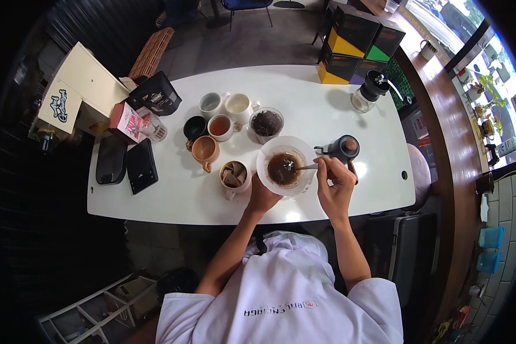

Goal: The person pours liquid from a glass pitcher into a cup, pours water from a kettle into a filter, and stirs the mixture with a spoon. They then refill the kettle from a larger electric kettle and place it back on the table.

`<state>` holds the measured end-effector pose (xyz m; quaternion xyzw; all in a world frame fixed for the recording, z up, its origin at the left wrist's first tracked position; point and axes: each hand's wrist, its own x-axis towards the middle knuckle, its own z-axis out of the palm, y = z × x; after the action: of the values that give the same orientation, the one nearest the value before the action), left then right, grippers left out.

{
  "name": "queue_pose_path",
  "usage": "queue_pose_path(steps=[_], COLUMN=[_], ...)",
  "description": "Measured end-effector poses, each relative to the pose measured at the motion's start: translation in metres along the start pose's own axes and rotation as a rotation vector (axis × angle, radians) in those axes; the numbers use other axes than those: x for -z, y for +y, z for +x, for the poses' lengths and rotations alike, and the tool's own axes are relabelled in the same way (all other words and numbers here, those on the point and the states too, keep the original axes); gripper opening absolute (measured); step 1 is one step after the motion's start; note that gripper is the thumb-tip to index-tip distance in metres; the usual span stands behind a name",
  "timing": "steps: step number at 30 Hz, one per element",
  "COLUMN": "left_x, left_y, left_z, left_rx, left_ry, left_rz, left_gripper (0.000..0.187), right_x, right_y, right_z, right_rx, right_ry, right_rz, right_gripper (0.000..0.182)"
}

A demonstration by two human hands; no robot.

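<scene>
A white paper coffee filter [268,153] stands in front of me, its dripper mostly hidden beneath it. Dark wet coffee [283,170] fills its middle. My left hand [263,196] is closed against the lower left side of the dripper, with the fingertips out of sight. Between the fingers of my right hand [336,186] is a spoon [308,167], its tip dipping into the coffee. Just behind the filter is a clear cup of dark grounds [266,122]. A mug with folded brownish pieces [234,174] stands beside my left hand.
Several mugs, one holding reddish tea [220,125], cluster at left. A black kettle [344,148] stands right of the filter, with a hand grinder [371,90] farther back. Black boxes [355,43] stack at the far edge; a black pouch [161,96] and a tablet [141,165] lie left.
</scene>
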<state>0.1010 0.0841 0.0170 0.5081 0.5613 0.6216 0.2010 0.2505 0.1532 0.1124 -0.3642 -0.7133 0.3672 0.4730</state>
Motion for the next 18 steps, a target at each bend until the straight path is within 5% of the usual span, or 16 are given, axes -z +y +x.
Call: queue_pose_path(steps=[18], left_x=[0.004], left_y=[0.007], left_z=[0.004], left_rx=[0.054], left_ry=[-0.092], left_rz=[-0.039], left_gripper=[0.059], right_x=[0.006], right_y=[-0.016], right_z=[0.007], right_rx=[-0.079], right_ry=[-0.102], right_rz=[0.023], right_gripper=[0.01])
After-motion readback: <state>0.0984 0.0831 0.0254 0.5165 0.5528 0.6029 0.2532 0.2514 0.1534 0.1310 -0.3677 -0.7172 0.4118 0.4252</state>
